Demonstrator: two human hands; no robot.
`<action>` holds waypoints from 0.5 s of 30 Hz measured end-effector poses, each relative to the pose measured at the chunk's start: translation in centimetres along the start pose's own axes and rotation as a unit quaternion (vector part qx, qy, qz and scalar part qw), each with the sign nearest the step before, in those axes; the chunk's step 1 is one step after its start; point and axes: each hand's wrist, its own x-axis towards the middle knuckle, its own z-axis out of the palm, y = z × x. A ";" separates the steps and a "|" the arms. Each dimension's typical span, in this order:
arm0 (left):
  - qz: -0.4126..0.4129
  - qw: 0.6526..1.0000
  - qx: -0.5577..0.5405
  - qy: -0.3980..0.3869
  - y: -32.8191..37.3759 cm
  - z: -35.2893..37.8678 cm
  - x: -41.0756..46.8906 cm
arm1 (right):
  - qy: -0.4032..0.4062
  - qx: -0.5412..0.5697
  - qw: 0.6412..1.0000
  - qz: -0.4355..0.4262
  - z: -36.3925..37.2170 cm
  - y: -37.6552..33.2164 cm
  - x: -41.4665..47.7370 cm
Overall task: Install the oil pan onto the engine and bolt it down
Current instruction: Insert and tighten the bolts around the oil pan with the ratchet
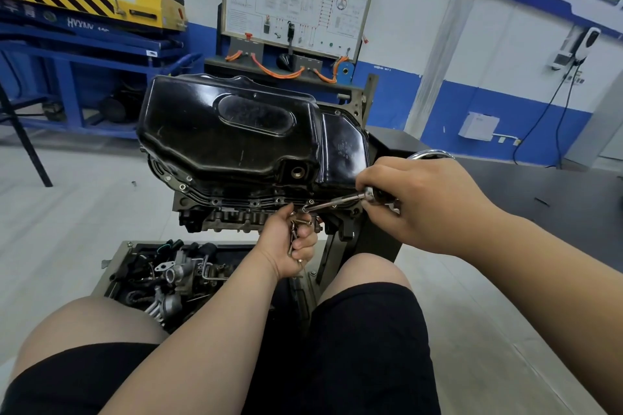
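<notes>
Black oil pan (232, 131) (seated); right hand (421, 202) grips ratchet (337, 204).

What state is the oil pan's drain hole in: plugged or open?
Open: the drain hole in the oil pan shows a bare ring, no plug.

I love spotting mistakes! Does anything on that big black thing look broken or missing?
On the glossy black metal oil pan, the round drain hole near the front edge looks open, with no plug in it. The pan's top is scuffed.
</notes>
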 end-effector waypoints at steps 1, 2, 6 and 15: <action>-0.003 1.000 0.005 0.001 0.0 0.0 0.0 | 0.000 0.000 1.000 0.000 0.0 0.0 0.0; -0.006 1.000 0.012 0.001 -0.1 0.0 -0.1 | -0.001 -0.001 1.000 0.000 0.1 -0.1 -0.1; -0.010 1.000 0.023 -0.006 -0.2 0.0 -0.3 | -0.004 -0.004 1.000 0.001 0.1 -0.1 -0.2; -0.007 1.000 0.019 0.016 0.3 -0.5 -0.6 | -0.019 -0.021 0.999 -0.023 0.4 -0.2 -0.4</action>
